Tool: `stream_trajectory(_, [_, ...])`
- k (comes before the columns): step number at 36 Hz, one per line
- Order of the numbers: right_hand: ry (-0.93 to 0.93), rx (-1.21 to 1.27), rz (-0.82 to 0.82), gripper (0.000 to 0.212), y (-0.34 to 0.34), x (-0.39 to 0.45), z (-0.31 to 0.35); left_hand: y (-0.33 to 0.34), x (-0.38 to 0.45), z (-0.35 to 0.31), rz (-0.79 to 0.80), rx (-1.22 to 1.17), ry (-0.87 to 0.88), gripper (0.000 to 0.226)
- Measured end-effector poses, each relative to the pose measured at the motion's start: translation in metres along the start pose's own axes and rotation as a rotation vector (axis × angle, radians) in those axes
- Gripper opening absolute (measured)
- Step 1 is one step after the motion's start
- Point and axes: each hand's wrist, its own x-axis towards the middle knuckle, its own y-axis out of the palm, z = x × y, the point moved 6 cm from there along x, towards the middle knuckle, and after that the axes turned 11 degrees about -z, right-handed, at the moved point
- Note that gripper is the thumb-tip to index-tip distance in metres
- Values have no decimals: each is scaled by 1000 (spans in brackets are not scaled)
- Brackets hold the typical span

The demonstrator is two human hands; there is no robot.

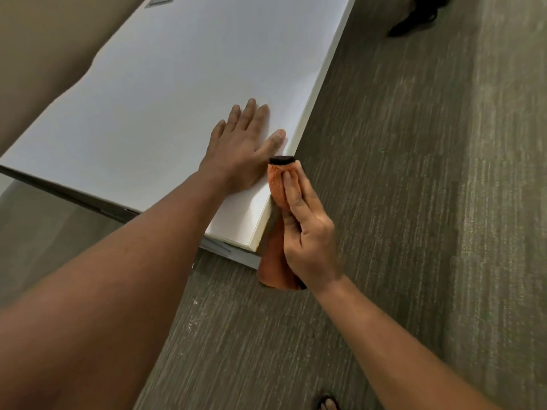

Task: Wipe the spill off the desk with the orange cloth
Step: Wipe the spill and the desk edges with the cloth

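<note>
At the near right corner of the white desk (165, 93), seen from the head camera, the left hand (239, 149) lies flat on the desktop, palm down, fingers straight and slightly spread, thumb close to the edge. The right hand (307, 229) grips the orange cloth (276, 184), fingers curled round the bunched fabric and pressing it against the desk's vertical right edge; a dark trim shows at the cloth's top, and a loose tail hangs below the corner. No spill is discernible on the desktop from this view. The step in hand appears to be wiping along the side edge, probably late in the task. The next move likely requires sliding the cloth along the edge under steady pressure while the left hand braces. Grey carpet (414, 202) surrounds the desk.
</note>
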Motion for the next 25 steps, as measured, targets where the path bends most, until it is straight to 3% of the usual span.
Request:
stream_trajectory(5, [5, -36, 42, 58, -7, 12, -15, -1, 0, -1, -14, -13, 4, 76])
stream_trajectory(9, [0, -18, -18, 54, -6, 29, -10, -2, 2, -1, -11, 3, 6, 77])
stream_trajectory(15, [21, 31, 38, 61, -6, -5, -4, -1, -1, -3, 6, -3, 5, 77])
stream_trajectory(20, [105, 46, 28, 58, -10, 17, -8, -4, 1, -2, 8, -10, 3, 73])
stream_trajectory(25, [50, 81, 43, 60, -4, -5, 11, 0, -2, -2, 26, 44, 36, 79])
